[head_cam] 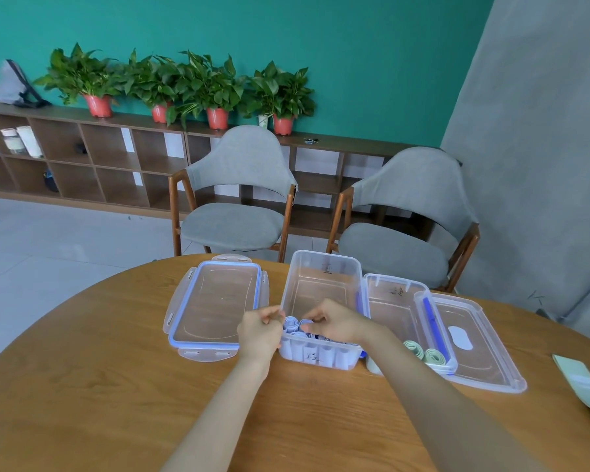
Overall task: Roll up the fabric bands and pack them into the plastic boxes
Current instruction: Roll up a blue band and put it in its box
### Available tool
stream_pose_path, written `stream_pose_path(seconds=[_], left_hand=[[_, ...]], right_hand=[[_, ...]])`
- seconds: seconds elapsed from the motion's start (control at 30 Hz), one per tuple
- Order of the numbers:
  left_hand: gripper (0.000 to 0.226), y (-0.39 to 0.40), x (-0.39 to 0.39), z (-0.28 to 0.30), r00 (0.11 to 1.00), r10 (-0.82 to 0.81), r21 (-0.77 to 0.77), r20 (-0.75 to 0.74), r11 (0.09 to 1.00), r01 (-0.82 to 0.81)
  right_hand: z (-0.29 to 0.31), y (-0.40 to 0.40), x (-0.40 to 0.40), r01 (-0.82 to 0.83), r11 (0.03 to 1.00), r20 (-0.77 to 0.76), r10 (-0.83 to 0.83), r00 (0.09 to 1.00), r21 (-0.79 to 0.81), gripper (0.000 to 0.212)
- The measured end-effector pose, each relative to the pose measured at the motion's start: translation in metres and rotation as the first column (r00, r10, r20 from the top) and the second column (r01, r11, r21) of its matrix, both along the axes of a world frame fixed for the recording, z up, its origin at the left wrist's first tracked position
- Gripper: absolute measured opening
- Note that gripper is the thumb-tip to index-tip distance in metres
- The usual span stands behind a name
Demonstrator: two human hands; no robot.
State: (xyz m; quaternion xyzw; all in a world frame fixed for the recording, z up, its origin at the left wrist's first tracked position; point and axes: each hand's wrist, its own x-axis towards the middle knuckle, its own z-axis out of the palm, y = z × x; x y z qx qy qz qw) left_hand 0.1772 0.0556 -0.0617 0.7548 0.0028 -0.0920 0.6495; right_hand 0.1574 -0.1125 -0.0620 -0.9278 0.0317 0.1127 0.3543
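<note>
1. The left hand (pixel 260 330) hovers at the near left corner of the middle box (pixel 322 301), fingers curled; whether it pinches anything cannot be told
2. The right hand (pixel 334 323) reaches into that box, fingers curled over the light blue rolled bands (pixel 295 325) packed at its near end
3. The right box (pixel 401 315) holds pale green rolls (pixel 423 352) at its near end
4. One lid (pixel 215 306) lies left of the middle box, another lid (pixel 474 345) on the far right, all on the wooden tabletop (pixel 99 386)
</note>
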Motion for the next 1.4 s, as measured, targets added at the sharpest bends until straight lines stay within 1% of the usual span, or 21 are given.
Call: stream_pose_path(seconds=[0.13,0.23,0.33,0.5,0.73,0.9,1.07,1.17,1.23,1.3,1.4], left_hand=[[0.022,-0.001,-0.001,-0.002,1.000,0.005,-0.021,-0.010,1.000,-0.006],[0.020,0.000,-0.001,-0.004,1.000,0.018,-0.041,-0.024,0.999,-0.019],[0.022,0.000,-0.003,-0.003,0.999,0.020,-0.066,-0.037,0.998,-0.022],[0.025,0.000,-0.007,-0.005,0.999,0.018,-0.096,-0.039,0.995,-0.022],[0.026,0.003,-0.005,-0.004,0.999,-0.005,-0.091,-0.044,0.996,0.001],[0.026,0.003,-0.006,-0.002,0.999,-0.011,-0.091,-0.046,0.996,0.007],[0.026,0.003,-0.005,-0.001,0.998,-0.017,-0.093,-0.054,0.996,0.012],[0.024,0.004,-0.005,-0.001,0.997,-0.029,-0.087,-0.068,0.996,0.023],[0.024,0.005,-0.007,0.000,0.998,-0.035,-0.064,-0.048,0.997,0.032],[0.022,0.005,-0.011,0.002,1.000,-0.014,-0.001,0.001,1.000,0.014],[0.020,0.007,-0.017,0.007,0.982,0.034,0.213,0.184,0.974,-0.074]], right_hand=[[-0.003,0.002,-0.002,0.012,0.999,0.011,-0.012,1.000,0.030,0.021],[-0.002,0.003,0.000,0.007,0.998,-0.022,-0.006,1.000,0.056,0.015],[-0.004,0.003,-0.001,0.029,0.997,-0.016,-0.028,0.999,0.065,0.021],[-0.004,0.005,-0.004,0.042,0.999,-0.010,-0.042,0.999,0.015,0.019],[0.001,0.006,-0.006,0.050,0.998,-0.007,-0.049,0.999,0.035,0.027],[0.002,0.006,-0.006,0.055,0.998,-0.006,-0.055,0.998,0.019,0.022],[0.004,0.007,-0.007,0.110,0.994,-0.005,-0.110,0.994,0.007,0.034],[0.008,0.006,-0.010,0.132,0.991,0.003,-0.132,0.991,0.028,0.037],[0.012,0.006,-0.016,0.155,0.987,0.047,-0.157,0.987,0.039,0.037],[0.016,0.004,-0.024,0.186,0.982,0.120,-0.189,0.975,0.034,0.037],[0.025,0.001,-0.045,0.246,0.968,0.221,-0.249,0.943,0.044,0.035]])
